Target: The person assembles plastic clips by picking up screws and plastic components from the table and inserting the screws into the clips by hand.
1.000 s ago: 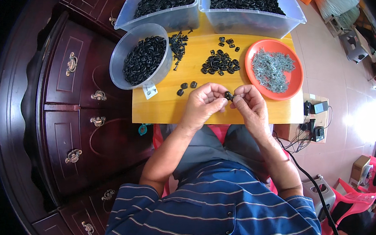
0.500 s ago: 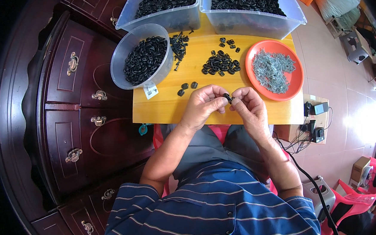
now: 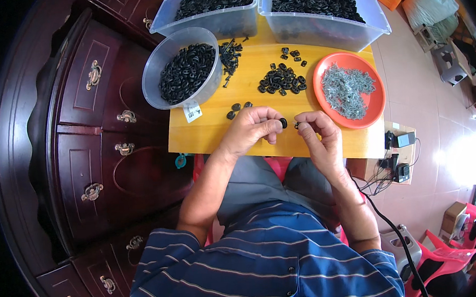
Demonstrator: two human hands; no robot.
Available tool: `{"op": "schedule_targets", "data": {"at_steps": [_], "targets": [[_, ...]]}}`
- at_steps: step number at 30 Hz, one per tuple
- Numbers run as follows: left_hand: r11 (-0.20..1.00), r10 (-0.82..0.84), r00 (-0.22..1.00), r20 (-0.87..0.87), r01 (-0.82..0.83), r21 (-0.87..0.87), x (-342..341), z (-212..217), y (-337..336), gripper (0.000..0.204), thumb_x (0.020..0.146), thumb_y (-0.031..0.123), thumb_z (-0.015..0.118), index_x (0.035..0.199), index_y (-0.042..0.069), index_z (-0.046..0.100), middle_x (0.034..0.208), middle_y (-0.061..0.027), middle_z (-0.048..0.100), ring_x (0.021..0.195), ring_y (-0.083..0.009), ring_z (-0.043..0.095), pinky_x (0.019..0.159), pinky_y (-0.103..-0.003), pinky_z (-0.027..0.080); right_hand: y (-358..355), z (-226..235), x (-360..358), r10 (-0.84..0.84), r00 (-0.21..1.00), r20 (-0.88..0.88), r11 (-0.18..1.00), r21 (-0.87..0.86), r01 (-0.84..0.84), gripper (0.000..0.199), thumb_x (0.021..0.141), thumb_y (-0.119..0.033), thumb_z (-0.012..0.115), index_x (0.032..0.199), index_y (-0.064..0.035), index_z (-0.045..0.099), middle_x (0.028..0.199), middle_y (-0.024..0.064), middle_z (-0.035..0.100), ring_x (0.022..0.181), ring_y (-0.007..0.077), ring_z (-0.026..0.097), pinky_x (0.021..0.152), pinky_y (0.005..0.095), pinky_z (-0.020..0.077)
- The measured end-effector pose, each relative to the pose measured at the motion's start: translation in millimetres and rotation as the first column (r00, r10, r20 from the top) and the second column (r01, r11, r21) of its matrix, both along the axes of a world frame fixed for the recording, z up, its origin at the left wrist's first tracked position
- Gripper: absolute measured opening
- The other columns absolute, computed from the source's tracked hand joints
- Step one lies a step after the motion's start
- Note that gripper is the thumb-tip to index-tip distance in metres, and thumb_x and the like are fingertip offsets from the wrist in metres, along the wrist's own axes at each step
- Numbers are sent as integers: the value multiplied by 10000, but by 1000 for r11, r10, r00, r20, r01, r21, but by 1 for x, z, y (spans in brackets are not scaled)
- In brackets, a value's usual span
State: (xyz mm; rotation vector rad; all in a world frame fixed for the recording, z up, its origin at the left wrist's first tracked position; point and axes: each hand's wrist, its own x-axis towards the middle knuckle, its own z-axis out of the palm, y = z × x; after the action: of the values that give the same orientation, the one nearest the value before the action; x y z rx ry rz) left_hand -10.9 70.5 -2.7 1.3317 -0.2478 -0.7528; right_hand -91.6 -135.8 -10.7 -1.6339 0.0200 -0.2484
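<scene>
The tabletop (image 3: 209,131) is smooth yellow wood with a light sheen. The round tub (image 3: 157,72) and the two square bins (image 3: 329,31) are clear, slightly cloudy plastic. The small black pieces (image 3: 282,79) look like matt rubber or plastic (which of the two cannot be told). The orange dish (image 3: 376,99) is glossy plastic, and the screws (image 3: 346,87) heaped in it are dull grey metal. The dark cabinet (image 3: 86,158) is polished reddish wood with brass-coloured metal handles (image 3: 93,74). The striped shirt (image 3: 266,255) is soft woven cloth.
</scene>
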Motion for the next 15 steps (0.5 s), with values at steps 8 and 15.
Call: {"op": "schedule_targets", "data": {"at_steps": [8, 15], "targets": [[989, -34, 998, 47, 26, 147, 2, 1, 1, 145, 991, 117, 699, 1035, -20, 699, 817, -18, 696, 677, -81, 638, 635, -238, 527, 0, 13, 1, 26, 998, 56, 959, -282, -9, 135, 941, 9, 673, 1072, -2, 701, 906, 124, 699, 815, 226, 715, 761, 336, 572], [984, -42, 999, 34, 36, 174, 1, -5, 1, 150, 990, 115, 698, 1042, -24, 718, 853, -23, 708, 691, -85, 660, 628, -234, 543, 2, 9, -1, 14, 999, -32, 965, -260, -22, 139, 935, -12, 686, 1073, 4, 675, 895, 116, 724, 788, 209, 730, 745, 328, 579]]}}
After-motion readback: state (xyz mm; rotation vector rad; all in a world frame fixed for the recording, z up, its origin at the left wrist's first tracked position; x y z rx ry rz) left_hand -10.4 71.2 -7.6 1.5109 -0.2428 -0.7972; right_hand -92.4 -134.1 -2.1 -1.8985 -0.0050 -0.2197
